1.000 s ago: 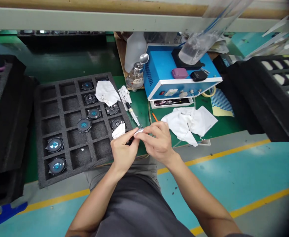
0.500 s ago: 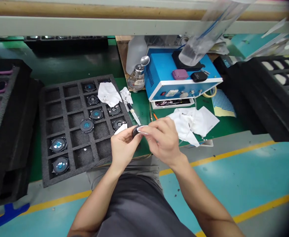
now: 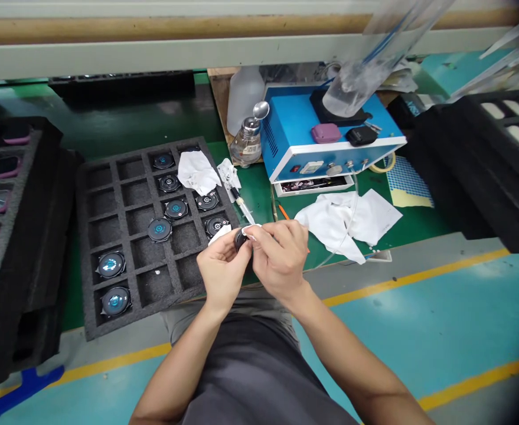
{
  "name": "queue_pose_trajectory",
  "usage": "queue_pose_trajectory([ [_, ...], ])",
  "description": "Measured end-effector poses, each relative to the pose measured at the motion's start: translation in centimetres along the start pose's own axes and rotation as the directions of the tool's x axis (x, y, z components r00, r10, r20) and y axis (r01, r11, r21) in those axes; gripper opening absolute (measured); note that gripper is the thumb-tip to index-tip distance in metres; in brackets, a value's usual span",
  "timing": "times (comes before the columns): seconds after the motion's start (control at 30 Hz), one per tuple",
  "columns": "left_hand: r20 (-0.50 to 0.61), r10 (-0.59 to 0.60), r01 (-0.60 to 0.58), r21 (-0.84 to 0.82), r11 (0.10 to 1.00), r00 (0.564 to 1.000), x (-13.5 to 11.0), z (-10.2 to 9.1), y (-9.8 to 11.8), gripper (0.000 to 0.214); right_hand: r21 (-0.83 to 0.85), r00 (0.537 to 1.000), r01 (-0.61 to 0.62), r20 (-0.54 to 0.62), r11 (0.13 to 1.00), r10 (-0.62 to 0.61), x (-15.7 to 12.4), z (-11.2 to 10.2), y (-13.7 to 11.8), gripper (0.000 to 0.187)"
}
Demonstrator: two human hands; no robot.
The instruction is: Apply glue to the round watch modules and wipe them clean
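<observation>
My left hand (image 3: 220, 271) and my right hand (image 3: 278, 260) meet at the bench's front edge. Between their fingertips sits a small round black part (image 3: 240, 239), pinched by the left fingers. My right fingers press a white wipe (image 3: 254, 231) against its top. Another bit of white cloth (image 3: 218, 235) pokes out behind my left hand. Just left of the hands lies a black foam tray (image 3: 108, 236) with square pockets, several holding round black parts with blue centres (image 3: 159, 229).
A blue control box (image 3: 294, 139) stands behind, with a glass dispenser bottle (image 3: 245, 141) and a syringe (image 3: 242, 208) to its left. White cloths (image 3: 345, 215) lie right of my hands. Black foam trays (image 3: 476, 159) flank both sides, the left one (image 3: 2, 236) holding purple-rimmed pieces.
Both hands have stayed together, shifting slightly while the right fingers rub the wipe over the round part. The head camera has drifted, moving the whole scene a little right and down.
</observation>
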State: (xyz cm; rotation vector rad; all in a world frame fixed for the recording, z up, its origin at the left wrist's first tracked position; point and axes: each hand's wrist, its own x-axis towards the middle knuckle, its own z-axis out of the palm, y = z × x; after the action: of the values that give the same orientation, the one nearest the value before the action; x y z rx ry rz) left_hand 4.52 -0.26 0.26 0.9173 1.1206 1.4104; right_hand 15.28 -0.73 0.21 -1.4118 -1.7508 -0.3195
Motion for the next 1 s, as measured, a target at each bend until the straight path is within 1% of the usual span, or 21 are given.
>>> queue_pose_trajectory([
  [0.07,-0.027,0.022,-0.022,-0.007,1.0,0.999,-0.1,0.0,-0.1,0.024,-0.027,1.0,-0.015,-0.024,1.0,0.014,-0.1,0.1,-0.4,0.016],
  [0.13,-0.038,0.033,-0.034,-0.006,0.999,0.999,-0.1,0.0,-0.2,0.024,-0.051,0.999,-0.023,-0.024,0.998,0.022,-0.2,0.2,-0.6,0.014],
  [0.23,-0.052,0.048,-0.048,0.002,0.999,0.998,-0.2,0.1,-0.3,0.025,-0.085,0.999,-0.033,-0.005,0.996,0.033,-0.1,0.1,-0.9,0.013],
  [0.37,-0.109,0.091,-0.089,0.021,0.996,0.99,-0.3,0.2,-0.5,0.026,-0.122,0.998,-0.054,0.025,0.991,0.058,0.4,-0.1,-1.5,0.013],
  [0.6,-0.171,0.128,-0.119,0.061,0.991,0.977,-0.4,0.4,-0.3,0.027,-0.128,0.991,-0.116,0.05,0.985,0.124,0.6,-0.1,-2.3,0.014],
  [0.77,-0.186,0.12,-0.113,0.048,0.992,0.975,-0.5,0.3,-0.4,0.023,-0.125,0.99,-0.133,0.038,0.983,0.139,0.4,-0.1,-2.5,0.014],
  [1.0,-0.195,0.142,-0.14,0.027,0.99,0.97,-0.6,0.0,-0.4,0.019,-0.112,0.987,-0.157,0.028,0.981,0.161,0.5,-0.1,-2.9,0.014],
])
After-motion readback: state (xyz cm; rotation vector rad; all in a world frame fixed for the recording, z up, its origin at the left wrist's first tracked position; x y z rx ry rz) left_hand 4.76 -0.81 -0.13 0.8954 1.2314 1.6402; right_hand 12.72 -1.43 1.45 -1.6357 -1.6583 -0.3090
